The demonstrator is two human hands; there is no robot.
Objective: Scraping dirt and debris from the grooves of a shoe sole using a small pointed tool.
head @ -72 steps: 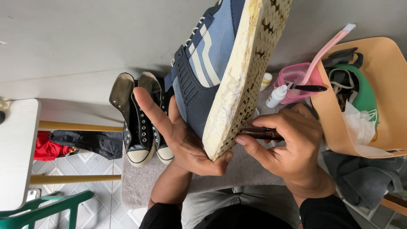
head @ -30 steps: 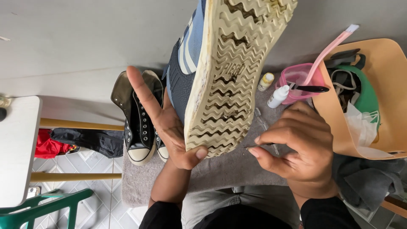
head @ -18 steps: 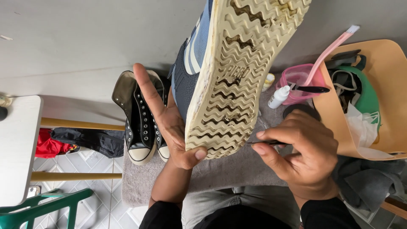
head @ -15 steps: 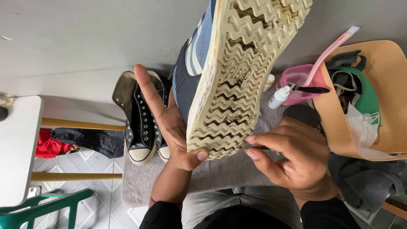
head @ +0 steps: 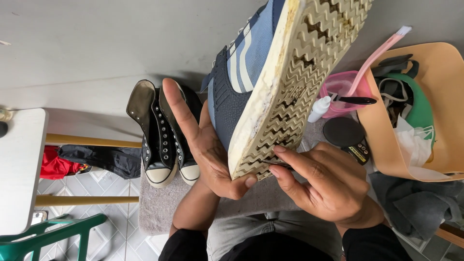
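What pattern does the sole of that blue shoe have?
A cream zigzag tread, dirty in the grooves, on the shoe's sole, seen in the head view.

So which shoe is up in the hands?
The blue striped sneaker, sole turned toward the camera; the black high-tops stand on the grey mat.

The sneaker's (head: 270, 82) toe runs off the top edge. Behind its heel, the left hand (head: 208, 150) is half hidden; the tool under the right hand (head: 324, 186) barely shows.
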